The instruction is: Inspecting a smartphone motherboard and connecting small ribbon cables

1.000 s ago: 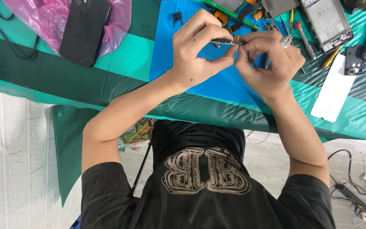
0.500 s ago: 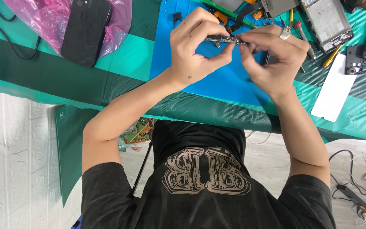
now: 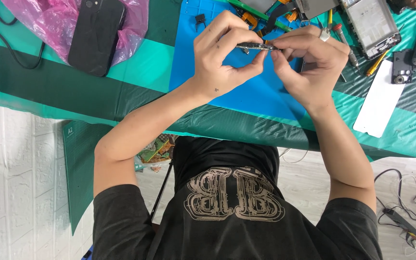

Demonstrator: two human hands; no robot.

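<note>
Smooth blue mat, thin circuit board

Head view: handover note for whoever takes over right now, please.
Left hand: pinches the small dark part above the blue mat.
Right hand: fingertips pinch the same part's other end.
Around: opened phone body and screwdrivers top right, black phone on a pink bag top left.
Done: part is off the mat, in hand.
Left: part not set down anywhere.

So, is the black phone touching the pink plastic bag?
Touching. The head view shows the black phone lying on top of the pink plastic bag, whose crumpled plastic shows past its edges.
</note>
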